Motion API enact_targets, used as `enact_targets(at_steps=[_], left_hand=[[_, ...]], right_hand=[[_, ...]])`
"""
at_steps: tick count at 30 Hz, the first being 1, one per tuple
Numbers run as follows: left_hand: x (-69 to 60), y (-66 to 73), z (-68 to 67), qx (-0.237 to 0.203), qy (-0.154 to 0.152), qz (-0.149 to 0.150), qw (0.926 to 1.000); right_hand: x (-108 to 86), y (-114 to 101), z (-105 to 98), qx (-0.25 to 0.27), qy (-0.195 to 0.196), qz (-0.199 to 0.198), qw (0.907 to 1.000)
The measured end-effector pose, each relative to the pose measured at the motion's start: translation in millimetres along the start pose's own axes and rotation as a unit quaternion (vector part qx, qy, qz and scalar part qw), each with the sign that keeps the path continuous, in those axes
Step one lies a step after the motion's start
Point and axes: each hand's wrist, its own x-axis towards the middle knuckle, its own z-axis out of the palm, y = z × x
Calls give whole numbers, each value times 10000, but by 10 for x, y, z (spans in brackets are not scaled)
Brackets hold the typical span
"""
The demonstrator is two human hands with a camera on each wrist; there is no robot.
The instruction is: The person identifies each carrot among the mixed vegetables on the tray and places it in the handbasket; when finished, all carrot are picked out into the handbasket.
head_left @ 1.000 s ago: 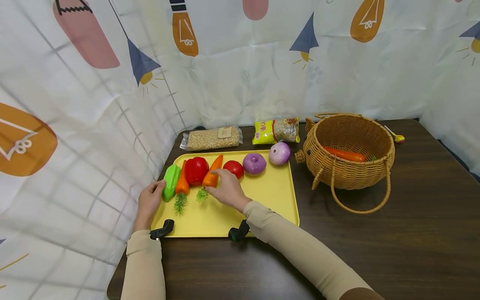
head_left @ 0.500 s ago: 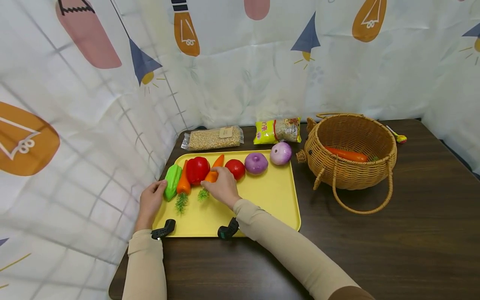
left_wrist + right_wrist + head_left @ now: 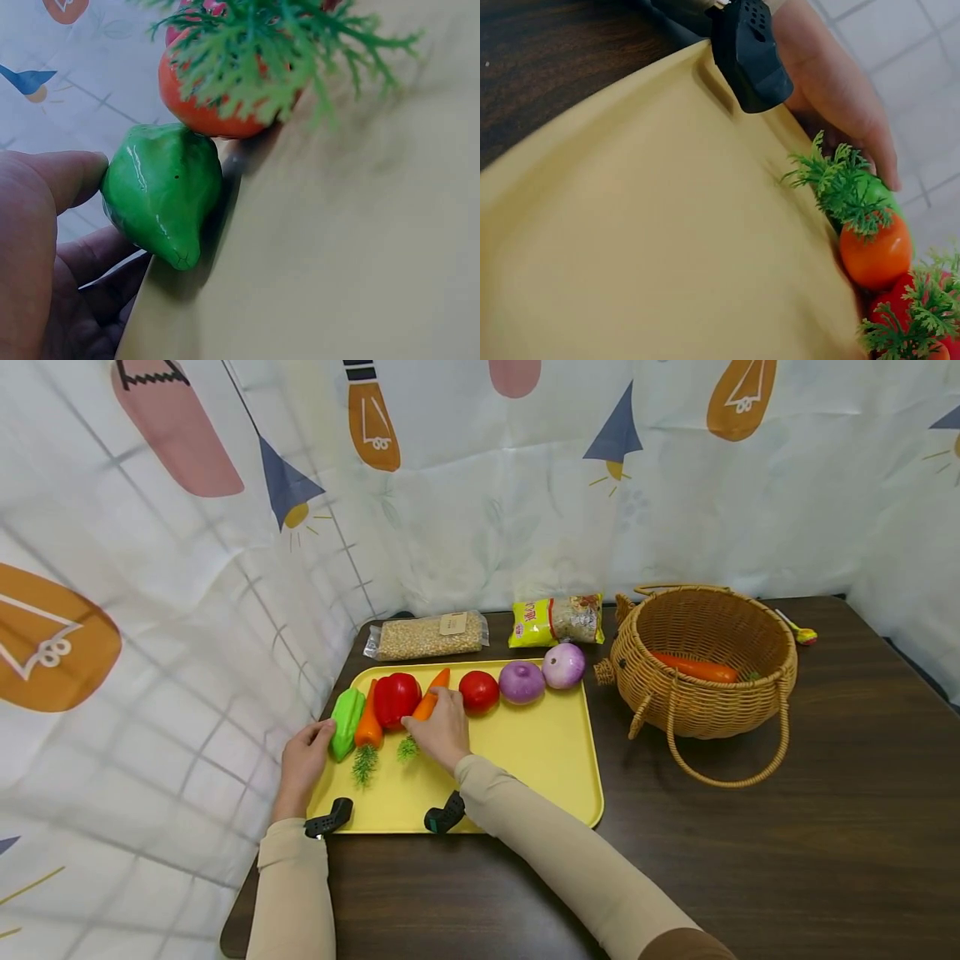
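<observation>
My left hand (image 3: 303,760) is at the tray's left edge. In the left wrist view its thumb touches the side of a ridged green vegetable (image 3: 161,187), with the other fingers lower, by the tray rim. To the right lie a leafy carrot (image 3: 367,727), a red bell pepper (image 3: 396,700) and a second carrot (image 3: 442,681). My right hand (image 3: 442,733) pinches that second carrot between thumb and fingers; its leafy top (image 3: 407,749) shows below. Close to its right are a tomato (image 3: 478,692) and a purple onion (image 3: 522,682). The right wrist view does not show my right hand.
All these lie on a yellow tray (image 3: 540,760), with a paler onion (image 3: 563,666) at its back right. Behind stand a grain bag (image 3: 427,637) and a yellow packet (image 3: 555,620). A wicker basket (image 3: 705,710) at right holds a carrot (image 3: 697,669). A curtain (image 3: 487,510) hangs behind.
My right hand has shifted left and closed round the second carrot. The tomato and purple onion have slid slightly right. My left hand stays at the green vegetable.
</observation>
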Motion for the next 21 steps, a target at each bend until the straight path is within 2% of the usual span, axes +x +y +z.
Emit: enact_targets(at_steps=[5,13,21], left_hand=[[3,0,2,-10,13,-24,10000],[18,-13,14,-3,-14,-41,10000],[26,-13,3,8,21,-49,10000]], right_hand=[[21,18,19,-208,-93,33,9997],[53,83,14,-937,-181,-174,9953],[17,86,-48,-838,-152,-433,9954]])
